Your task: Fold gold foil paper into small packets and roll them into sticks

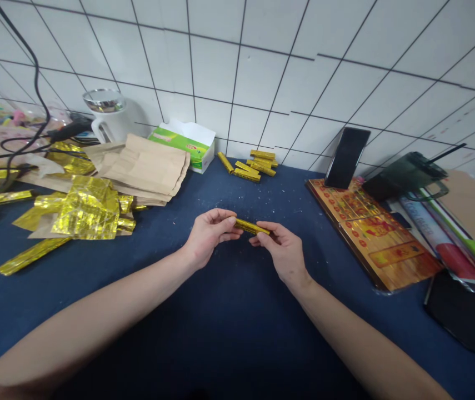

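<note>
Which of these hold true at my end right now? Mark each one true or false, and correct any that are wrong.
1. The left hand and right hand both grip a gold foil roll. True.
2. The phone lies flat. False: it stands propped up.
3. Short gold rolls lie in a pile near the tile wall. True.
4. The brown paper bags lie at the right. False: they lie at the left.

Bright, even light is washing over the white wall tiles [262, 72], and the gold foil [87, 208] at left is glaring. Wide-angle distortion is bending the tile lines near the frame edges, while shadow is darkening the blue table cover [204, 355] at lower middle.
</note>
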Action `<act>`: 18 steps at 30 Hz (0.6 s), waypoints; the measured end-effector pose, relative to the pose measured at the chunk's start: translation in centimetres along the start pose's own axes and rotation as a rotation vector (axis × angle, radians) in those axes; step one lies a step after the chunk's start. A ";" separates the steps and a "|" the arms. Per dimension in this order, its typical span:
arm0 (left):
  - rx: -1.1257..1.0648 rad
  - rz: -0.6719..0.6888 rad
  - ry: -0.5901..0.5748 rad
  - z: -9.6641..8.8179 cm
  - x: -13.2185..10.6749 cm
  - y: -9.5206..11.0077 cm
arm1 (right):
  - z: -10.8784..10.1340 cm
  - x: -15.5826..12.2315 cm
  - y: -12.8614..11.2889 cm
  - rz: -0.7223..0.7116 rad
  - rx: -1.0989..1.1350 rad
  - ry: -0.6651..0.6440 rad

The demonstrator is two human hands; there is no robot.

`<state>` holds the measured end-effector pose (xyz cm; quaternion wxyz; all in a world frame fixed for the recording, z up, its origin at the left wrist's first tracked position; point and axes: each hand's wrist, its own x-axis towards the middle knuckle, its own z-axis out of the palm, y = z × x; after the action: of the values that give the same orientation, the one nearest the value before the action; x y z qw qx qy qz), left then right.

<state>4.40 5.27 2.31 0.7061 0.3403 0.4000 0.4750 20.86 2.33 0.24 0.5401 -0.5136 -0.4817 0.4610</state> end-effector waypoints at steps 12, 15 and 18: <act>0.075 0.008 -0.086 0.4 -0.4 -0.2 | -0.2 0.0 0.3 -0.012 -0.002 -0.023; 0.153 0.096 -0.116 0.7 -1.0 -0.3 | -0.2 -0.1 0.4 -0.029 -0.066 -0.125; 0.333 0.225 -0.137 0.8 -1.6 -0.4 | -0.2 -0.3 0.2 -0.122 -0.197 -0.215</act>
<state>4.88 3.53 2.74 0.6083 0.5263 0.3832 0.4540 21.03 2.03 0.06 0.4592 -0.4815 -0.6101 0.4302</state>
